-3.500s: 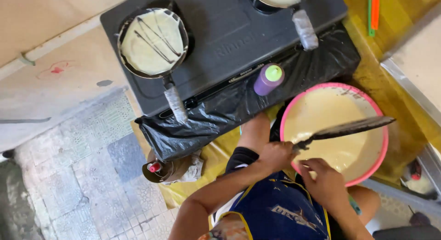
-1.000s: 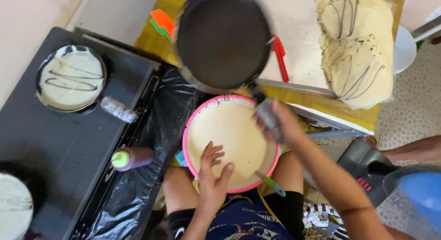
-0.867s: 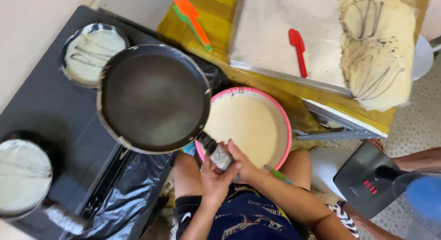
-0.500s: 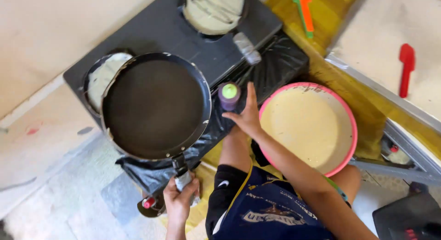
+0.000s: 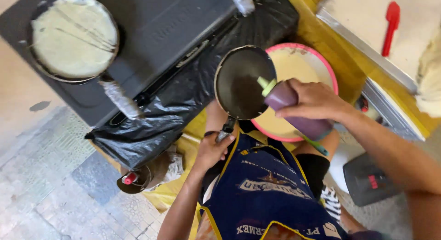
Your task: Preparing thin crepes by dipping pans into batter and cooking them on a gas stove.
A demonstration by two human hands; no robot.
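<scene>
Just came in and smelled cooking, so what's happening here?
A person holds an empty dark pan by its handle in the left hand. The right hand tips a purple squeeze bottle with its green nozzle over that pan, above a pink-rimmed bowl of batter. Another pan with a pale crepe sits on the black stove.

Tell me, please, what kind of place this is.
Probably a small crepe-making spot: a stove bears a pan of batter, and a pink bowl sits under the held pan and bottle.

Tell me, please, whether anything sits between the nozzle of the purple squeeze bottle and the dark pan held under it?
Nothing visible does. The right hand tips the purple squeeze bottle, nozzle down, over the dark pan, which the left hand holds by its handle.
</scene>
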